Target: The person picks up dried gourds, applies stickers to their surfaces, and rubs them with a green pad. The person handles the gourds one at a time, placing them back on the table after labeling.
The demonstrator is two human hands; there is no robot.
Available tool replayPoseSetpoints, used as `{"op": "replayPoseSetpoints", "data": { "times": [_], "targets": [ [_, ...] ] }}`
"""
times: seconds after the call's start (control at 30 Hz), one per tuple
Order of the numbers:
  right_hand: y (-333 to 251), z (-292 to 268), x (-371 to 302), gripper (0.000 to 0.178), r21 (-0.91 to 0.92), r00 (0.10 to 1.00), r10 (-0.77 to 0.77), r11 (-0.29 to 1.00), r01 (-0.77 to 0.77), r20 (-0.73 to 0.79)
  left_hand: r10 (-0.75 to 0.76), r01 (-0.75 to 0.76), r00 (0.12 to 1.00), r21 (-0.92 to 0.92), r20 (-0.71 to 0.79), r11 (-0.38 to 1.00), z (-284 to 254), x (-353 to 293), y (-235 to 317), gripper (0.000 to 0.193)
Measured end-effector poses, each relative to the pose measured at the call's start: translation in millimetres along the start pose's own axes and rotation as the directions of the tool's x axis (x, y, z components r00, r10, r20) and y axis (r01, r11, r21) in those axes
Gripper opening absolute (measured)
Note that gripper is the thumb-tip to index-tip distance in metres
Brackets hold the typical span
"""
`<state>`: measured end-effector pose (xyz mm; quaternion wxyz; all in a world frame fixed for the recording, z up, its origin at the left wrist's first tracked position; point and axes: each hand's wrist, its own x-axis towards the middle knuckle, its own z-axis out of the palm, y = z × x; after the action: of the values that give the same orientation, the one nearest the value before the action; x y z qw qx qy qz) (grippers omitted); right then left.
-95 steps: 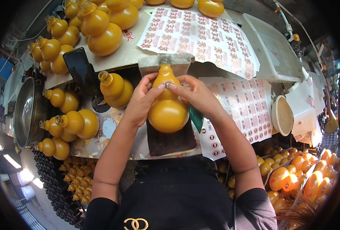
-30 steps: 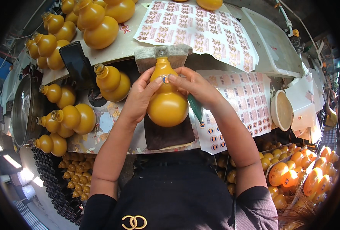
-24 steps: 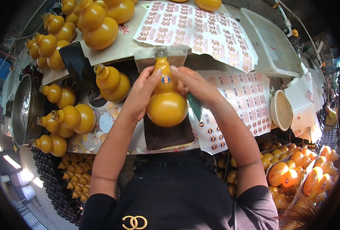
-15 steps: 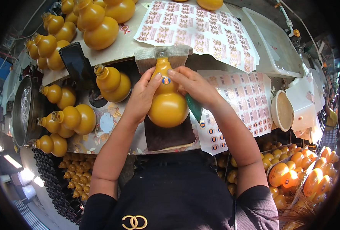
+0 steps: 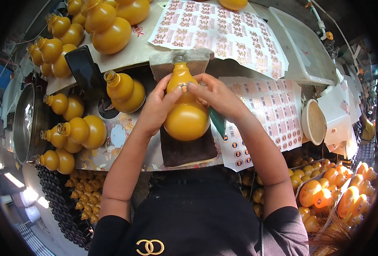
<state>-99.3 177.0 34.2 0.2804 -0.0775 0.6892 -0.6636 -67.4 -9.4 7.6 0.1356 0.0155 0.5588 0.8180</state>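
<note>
A yellow gourd-shaped bottle (image 5: 186,123) lies between my hands, its glass neck on a folded grey cloth (image 5: 199,60) and its wide end over a dark cloth pad (image 5: 186,154). My left hand (image 5: 158,106) is wrapped round its left side, fingers curled beneath. From the right, my right hand (image 5: 218,99) grips the upper bulb. Both thumbs press on a small round blue-and-orange sticker (image 5: 184,88) there, partly covering its edges. A green flat pointed piece (image 5: 217,122) sticks out below my right palm; whether that hand holds it is hidden.
Sticker sheets (image 5: 263,115) lie right of the bottle, a larger printed sheet (image 5: 223,36) behind. More yellow gourd bottles (image 5: 127,93) stand at left, near an upright phone (image 5: 84,68) and a metal basin (image 5: 29,123). A shallow bowl (image 5: 314,123) and a clear plastic tray (image 5: 302,47) are at right.
Both thumbs have slid inward and slightly down, from the sticker's upper edge onto its sides. The bottle has barely shifted.
</note>
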Motion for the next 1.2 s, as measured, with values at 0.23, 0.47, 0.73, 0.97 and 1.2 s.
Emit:
{"op": "replayPoseSetpoints", "data": {
  "times": [0.23,0.47,0.73,0.97,1.2],
  "targets": [
    [9.4,-2.0,2.6,0.057,0.034,0.999,-0.042,0.999,0.042,-0.003,-0.064,0.063,0.998,-0.028,-0.026,0.998,4.1,3.0,2.1,0.057],
    [4.3,-1.2,3.0,0.051,0.069,1.0,0.01,0.998,-0.009,-0.01,-0.063,0.063,0.998,-0.03,-0.001,0.998,4.8,5.1,3.9,0.055],
    [4.9,0.0,1.7,0.056,-0.05,0.999,-0.039,0.998,0.037,-0.026,-0.009,0.01,1.0,0.039,-0.019,0.999,-0.7,5.8,-4.2,0.056],
    [14.9,-5.4,1.5,0.05,0.106,0.999,-0.01,0.994,0.015,-0.048,-0.026,0.027,1.0,0.044,-0.014,0.999,-3.5,4.2,-4.0,0.061],
    [3.6,-15.2,-12.1,0.033,0.428,0.968,0.162,0.901,-0.065,-0.193,-0.042,0.033,0.997,0.153,0.057,0.988,1.9,-2.1,10.9,0.068]
  ]
}}
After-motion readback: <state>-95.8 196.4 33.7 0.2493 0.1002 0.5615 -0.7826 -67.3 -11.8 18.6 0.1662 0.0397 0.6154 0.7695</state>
